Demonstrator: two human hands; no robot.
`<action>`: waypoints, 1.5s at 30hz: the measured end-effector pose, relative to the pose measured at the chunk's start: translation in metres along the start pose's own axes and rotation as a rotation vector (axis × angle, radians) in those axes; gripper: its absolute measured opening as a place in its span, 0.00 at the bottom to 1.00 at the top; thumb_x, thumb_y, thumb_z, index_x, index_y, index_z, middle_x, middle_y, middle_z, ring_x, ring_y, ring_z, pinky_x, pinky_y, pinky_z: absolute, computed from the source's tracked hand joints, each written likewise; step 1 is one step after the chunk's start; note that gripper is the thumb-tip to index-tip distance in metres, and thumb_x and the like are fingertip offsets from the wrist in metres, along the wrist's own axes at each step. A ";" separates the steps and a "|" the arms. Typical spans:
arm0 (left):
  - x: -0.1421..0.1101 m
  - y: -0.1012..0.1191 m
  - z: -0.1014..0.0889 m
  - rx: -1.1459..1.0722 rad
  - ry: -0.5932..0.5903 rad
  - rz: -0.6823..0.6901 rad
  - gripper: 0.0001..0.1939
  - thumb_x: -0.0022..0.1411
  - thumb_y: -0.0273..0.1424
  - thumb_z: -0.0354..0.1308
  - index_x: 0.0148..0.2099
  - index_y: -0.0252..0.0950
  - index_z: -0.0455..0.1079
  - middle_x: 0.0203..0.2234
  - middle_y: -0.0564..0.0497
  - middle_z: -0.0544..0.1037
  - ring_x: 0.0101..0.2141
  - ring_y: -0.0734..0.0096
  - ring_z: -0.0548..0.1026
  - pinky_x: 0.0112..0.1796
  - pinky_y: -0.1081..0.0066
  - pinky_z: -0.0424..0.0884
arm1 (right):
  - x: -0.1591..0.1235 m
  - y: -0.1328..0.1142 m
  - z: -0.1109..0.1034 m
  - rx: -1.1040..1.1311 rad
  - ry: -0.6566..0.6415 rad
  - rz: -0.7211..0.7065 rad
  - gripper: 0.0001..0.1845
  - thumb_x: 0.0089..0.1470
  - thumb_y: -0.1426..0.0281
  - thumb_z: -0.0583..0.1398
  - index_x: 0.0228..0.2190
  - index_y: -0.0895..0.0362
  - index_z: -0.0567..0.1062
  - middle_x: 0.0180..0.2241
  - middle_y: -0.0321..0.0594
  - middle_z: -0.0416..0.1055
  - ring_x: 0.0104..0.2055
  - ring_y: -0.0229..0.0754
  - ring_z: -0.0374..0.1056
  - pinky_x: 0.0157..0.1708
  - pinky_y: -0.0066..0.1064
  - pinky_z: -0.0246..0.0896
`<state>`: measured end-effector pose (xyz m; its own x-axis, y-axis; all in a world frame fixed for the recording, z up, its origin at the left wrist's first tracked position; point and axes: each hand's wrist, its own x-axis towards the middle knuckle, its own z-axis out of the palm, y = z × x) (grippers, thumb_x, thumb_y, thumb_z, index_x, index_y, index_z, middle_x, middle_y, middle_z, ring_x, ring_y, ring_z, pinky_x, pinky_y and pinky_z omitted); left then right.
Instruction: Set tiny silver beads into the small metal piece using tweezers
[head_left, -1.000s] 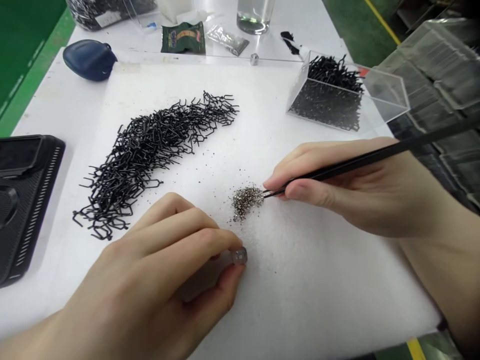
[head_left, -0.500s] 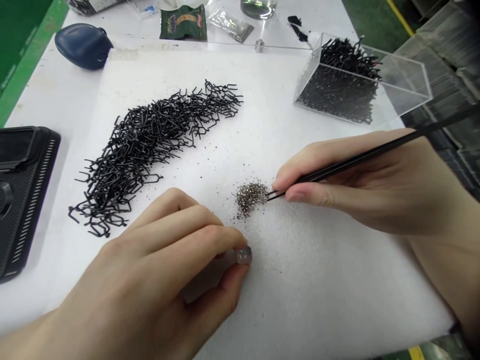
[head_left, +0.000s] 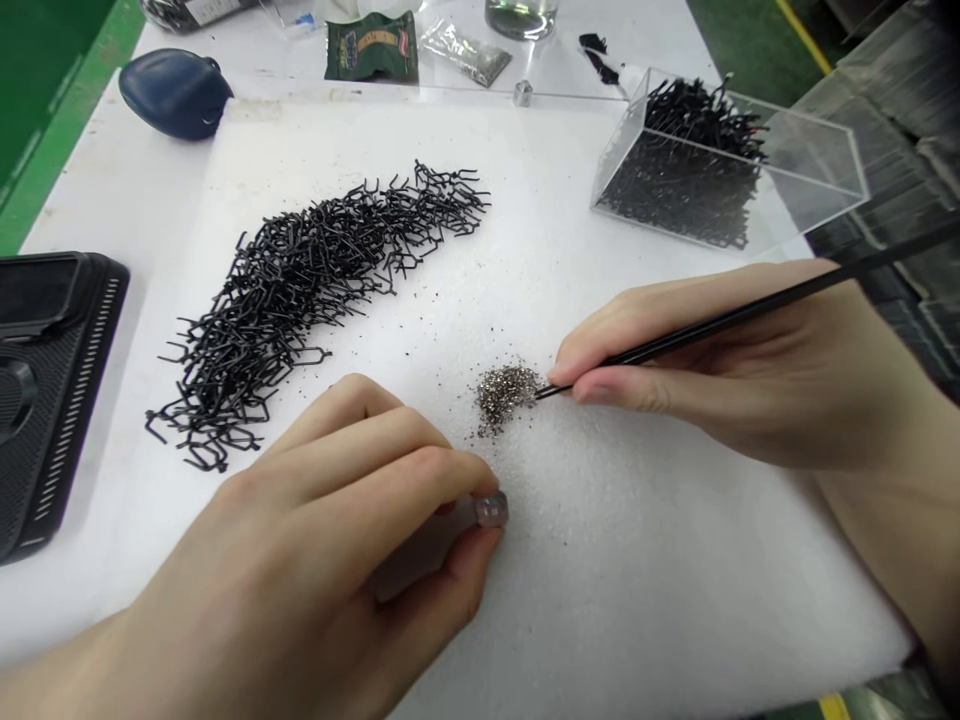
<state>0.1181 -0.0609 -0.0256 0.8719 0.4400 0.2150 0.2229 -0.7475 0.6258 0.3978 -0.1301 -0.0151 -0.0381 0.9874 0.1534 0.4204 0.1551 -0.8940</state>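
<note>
The right hand (head_left: 712, 375) pinches slim black tweezers (head_left: 742, 310) between thumb and forefinger, their fine tips reaching to the edge of a small heap of glittering silver grains (head_left: 506, 397), which lies on a white foam sheet (head_left: 637, 570). The left hand (head_left: 300, 530) is closed around a short translucent stick (head_left: 427, 550), its faceted grey tip poking out past the fingertips just below and beside the heap. The two hands are near each other but not touching. Loose specks are scattered across the foam around the heap, and the heap itself remains a good mound. To the left lies a long, tangled drift of bent black wire pieces (head_left: 315, 290), and a clear acrylic box (head_left: 817, 160) at the far right holds many more (head_left: 682, 190), so plenty of both lies in the open. The pictures do not show whether any wire piece has been worked on. Along the far edge of the counter (head_left: 97, 200) sit a green packet (head_left: 371, 47), a small bag of grains (head_left: 465, 52) and a glass of liquid (head_left: 521, 15), with a dark blue pouch (head_left: 176, 95) and a black ribbed case (head_left: 52, 400) to the left.
</note>
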 end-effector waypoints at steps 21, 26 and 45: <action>-0.002 -0.002 -0.002 -0.066 0.001 -0.016 0.06 0.80 0.30 0.61 0.50 0.47 0.78 0.36 0.56 0.81 0.40 0.65 0.77 0.40 0.66 0.77 | -0.001 0.001 0.001 0.057 0.044 0.050 0.09 0.60 0.73 0.78 0.34 0.44 0.92 0.35 0.33 0.89 0.39 0.43 0.87 0.40 0.29 0.86; 0.000 -0.003 0.001 -0.046 0.050 0.016 0.05 0.81 0.30 0.62 0.51 0.45 0.80 0.36 0.57 0.81 0.41 0.67 0.76 0.43 0.69 0.76 | -0.003 -0.004 0.002 0.123 0.037 -0.003 0.10 0.61 0.76 0.77 0.35 0.46 0.92 0.35 0.32 0.89 0.38 0.39 0.87 0.39 0.24 0.83; 0.003 -0.002 -0.001 0.007 0.048 0.055 0.05 0.81 0.30 0.66 0.49 0.37 0.83 0.34 0.57 0.82 0.38 0.70 0.75 0.46 0.71 0.75 | -0.004 -0.015 0.012 0.162 -0.250 -0.118 0.06 0.63 0.78 0.75 0.39 0.56 0.89 0.38 0.37 0.89 0.42 0.38 0.87 0.45 0.22 0.83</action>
<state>0.1198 -0.0578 -0.0252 0.8612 0.4212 0.2846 0.1782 -0.7745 0.6070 0.3813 -0.1360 -0.0075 -0.3079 0.9362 0.1696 0.2512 0.2519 -0.9346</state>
